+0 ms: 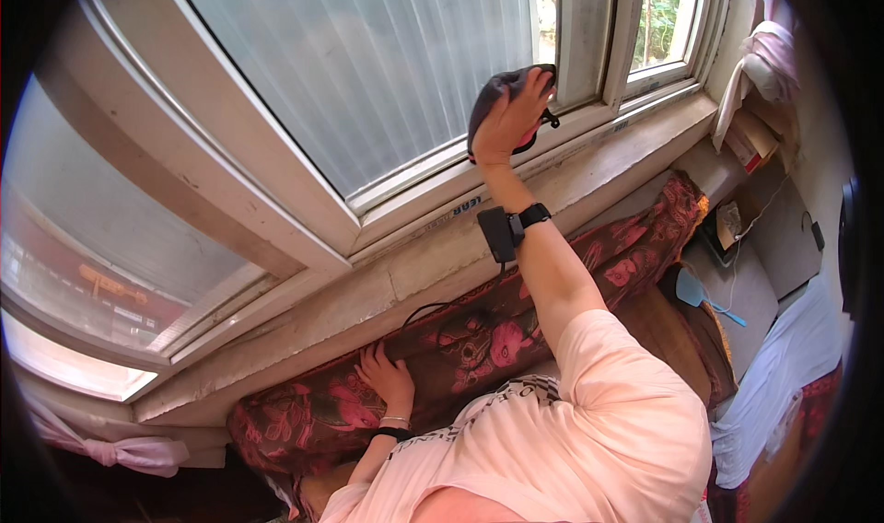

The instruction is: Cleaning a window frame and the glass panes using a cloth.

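My right hand (512,122) presses a dark grey cloth (494,97) with a pink-red edge against the window, at the lower right corner of the large pane (368,63). Its fingers lie bent over the cloth, and a small black part of the window, perhaps a latch, shows just beside it. Lower down, my left hand (386,378) rests with fingers spread on the back of a sofa draped in a dark red floral cover (497,343). It holds nothing.
A worn window sill (405,274) runs between sofa and frame. Tied pink curtains hang at the left (120,451) and right (772,49). On the right are a light blue fly swatter (692,290), a white cloth (769,385) and a thin cable. A black cord crosses the sofa back.
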